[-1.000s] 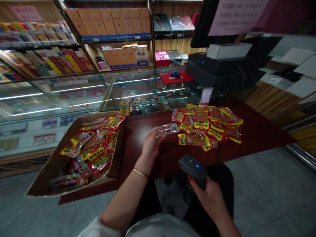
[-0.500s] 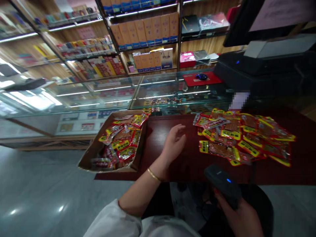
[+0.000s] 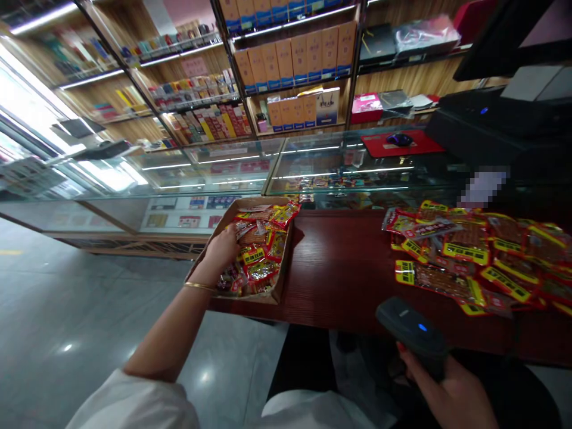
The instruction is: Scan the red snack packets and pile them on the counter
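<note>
My left hand (image 3: 223, 247) reaches into an open cardboard box (image 3: 286, 271) at the left end of the dark red table. Its fingers touch the shiny snack packets (image 3: 261, 269) inside; the fingertips are partly hidden, so I cannot tell whether they grip one. My right hand (image 3: 451, 381), low at the right, is wrapped round the handle of a black barcode scanner (image 3: 411, 328) with a blue light on top. Beyond the scanner lies a loose pile of similar red and yellow snack packets (image 3: 465, 247), with brown food showing through clear windows.
Behind the table runs a glass display counter (image 3: 214, 167) with a red mouse pad (image 3: 424, 146) and a mouse (image 3: 399, 139) on it. A dark monitor (image 3: 500, 44) stands at the upper right. Shelves of boxed goods (image 3: 308, 56) line the wall.
My left hand has moved left from over the bare tabletop into the box. The view has swung left, so the table's things appear further right. The scanner stays in my right hand.
</note>
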The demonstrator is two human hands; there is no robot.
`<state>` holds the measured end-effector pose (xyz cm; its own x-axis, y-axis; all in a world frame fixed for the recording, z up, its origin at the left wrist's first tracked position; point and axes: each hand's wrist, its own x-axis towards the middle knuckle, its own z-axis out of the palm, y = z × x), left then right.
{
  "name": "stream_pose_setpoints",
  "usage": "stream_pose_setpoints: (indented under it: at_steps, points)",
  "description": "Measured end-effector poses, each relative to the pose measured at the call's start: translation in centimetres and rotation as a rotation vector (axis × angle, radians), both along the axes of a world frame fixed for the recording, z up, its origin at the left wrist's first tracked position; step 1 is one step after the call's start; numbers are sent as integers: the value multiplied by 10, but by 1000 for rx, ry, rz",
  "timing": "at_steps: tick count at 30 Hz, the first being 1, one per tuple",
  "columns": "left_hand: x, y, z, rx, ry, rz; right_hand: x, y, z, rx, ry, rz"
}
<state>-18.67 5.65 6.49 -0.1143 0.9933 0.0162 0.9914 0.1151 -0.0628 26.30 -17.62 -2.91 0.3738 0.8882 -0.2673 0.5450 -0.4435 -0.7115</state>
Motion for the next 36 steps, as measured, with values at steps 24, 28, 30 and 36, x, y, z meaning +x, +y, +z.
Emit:
stream_pose_setpoints:
  at_steps: [24,28,30,36]
  points:
    - [208,-97,-115,245,-916,-505,7,-15,19,235,23,-18]
    - [197,-96,-113,243,-818,-555,8,-16,12,257,-1,12]
    - [194,-98,-103,222,-753,-550,7,-13,11,252,-10,38]
    - [196,-95,-90,80,-606,-698,1,-4,18,223,1,101]
